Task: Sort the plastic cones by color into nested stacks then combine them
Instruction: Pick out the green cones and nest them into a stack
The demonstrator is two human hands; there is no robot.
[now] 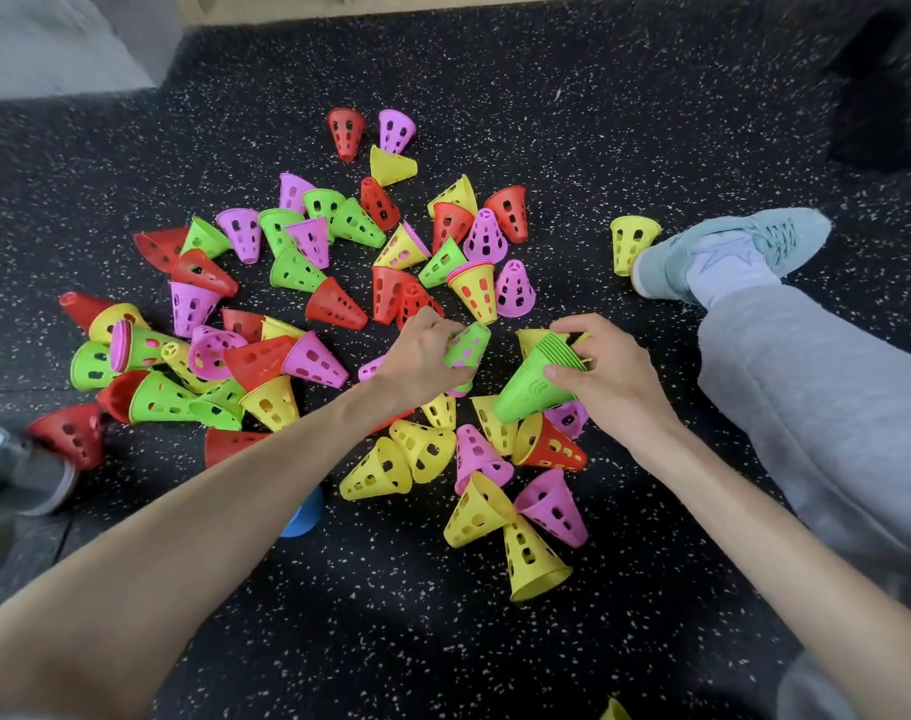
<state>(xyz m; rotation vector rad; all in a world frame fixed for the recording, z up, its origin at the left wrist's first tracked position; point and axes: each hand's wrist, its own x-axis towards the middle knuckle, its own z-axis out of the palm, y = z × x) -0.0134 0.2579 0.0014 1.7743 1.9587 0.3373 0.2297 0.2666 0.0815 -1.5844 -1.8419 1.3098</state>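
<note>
Holding cones in both hands above a scattered pile.
Left hand (422, 356): fingers curled round a single green cone (467, 345) with pink showing through its holes, possibly a pink one nested inside. Right hand (606, 374): gripping a nested green stack (533, 384), wide end toward 1 o'clock. Loose red, pink, yellow and green cones (307, 283) spread from 9 to 12 o'clock over speckled black floor (624, 122); pale blue shoe (728, 252) at 2 o'clock.

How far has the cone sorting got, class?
Early stage. Done: a nested green stack has been started, gripped by the right hand. In hand: the left hand grips a green cone with pink showing through its holes, close to that stack. Left: red, pink, yellow and green cones lie mixed across the speckled floor; no stacks are combined.
</note>
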